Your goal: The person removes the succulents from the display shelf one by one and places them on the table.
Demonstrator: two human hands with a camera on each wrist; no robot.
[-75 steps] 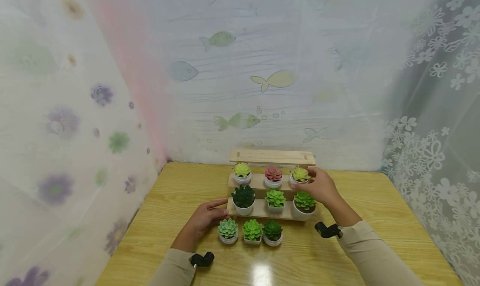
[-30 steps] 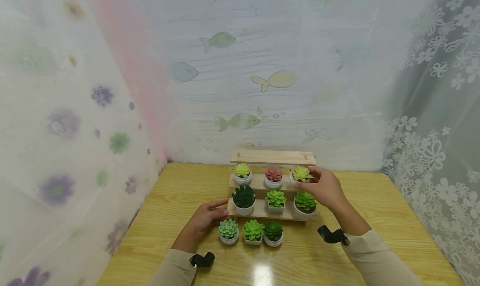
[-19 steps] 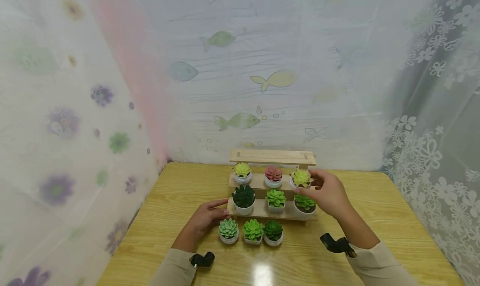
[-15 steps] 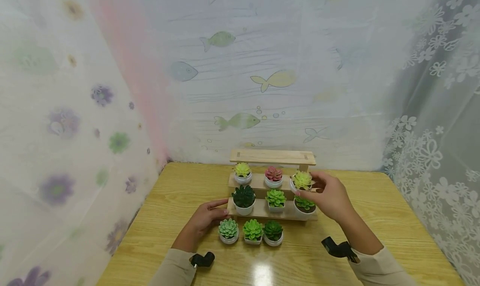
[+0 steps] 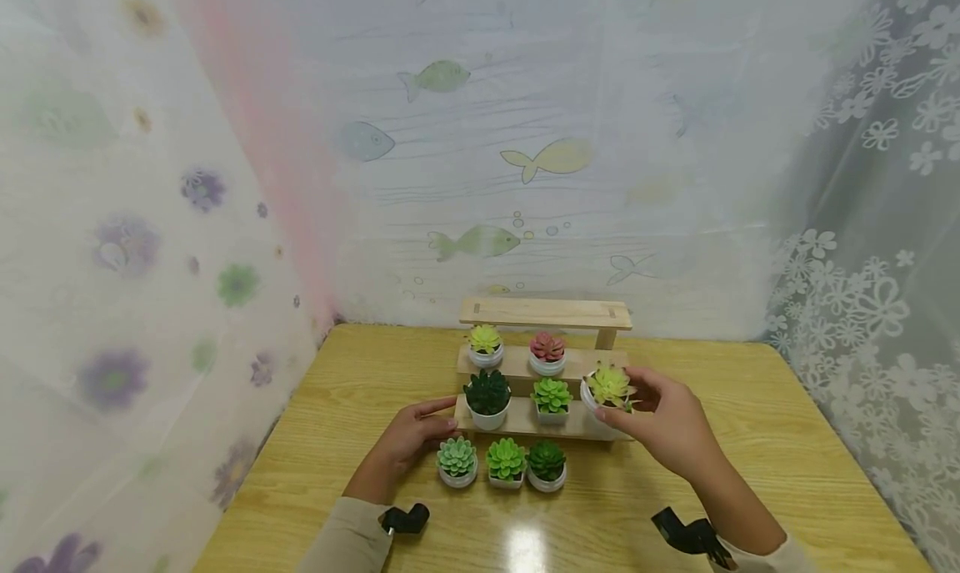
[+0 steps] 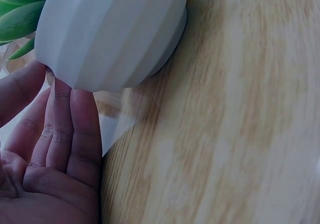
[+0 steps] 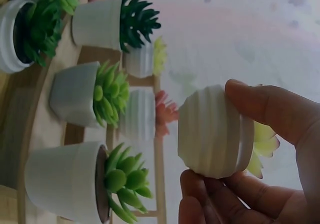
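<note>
Head: succulent (image 5: 609, 385) in right grip (image 5: 671, 427)

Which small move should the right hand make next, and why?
Perhaps pull the yellow succulent nearer before lowering it: the right hand holds it off the rack, and in the head view it mostly covers a potted plant on the lower shelf.

Head view is evenly lit, muted; white glare sits low on the bench (image 5: 592, 523). Wrist views are dimmer: left, the white pot (image 6: 115, 33) is shaded at its base; right, the curtain (image 7: 240, 38) is blurred.
</note>
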